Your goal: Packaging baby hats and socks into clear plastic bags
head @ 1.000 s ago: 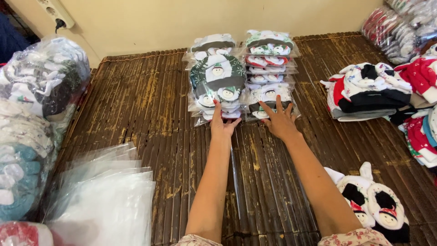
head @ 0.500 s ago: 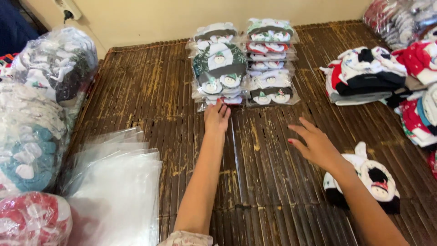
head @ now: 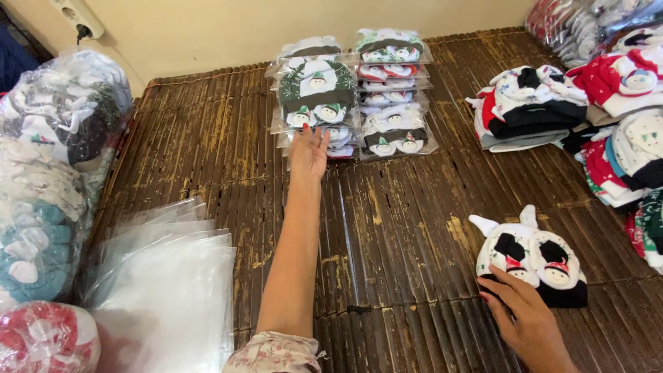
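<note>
My left hand (head: 308, 150) lies flat with fingers spread against the near edge of two stacks of clear-bagged sock pairs (head: 352, 93) on the brown bamboo mat (head: 387, 228). My right hand (head: 526, 319) rests at the lower right, fingertips touching a loose white and black pair of snowman socks (head: 530, 254) on the mat. Neither hand grips anything.
A pile of empty clear plastic bags (head: 166, 290) lies at lower left. Big bags full of socks (head: 48, 173) line the left side. Loose sock piles (head: 525, 103) and more socks (head: 632, 131) sit at the right. A wall socket (head: 79, 17) is on the wall.
My right hand has left the bagged stacks and swung down to the right onto the loose snowman socks. My left hand stays at the stacks' near edge.
</note>
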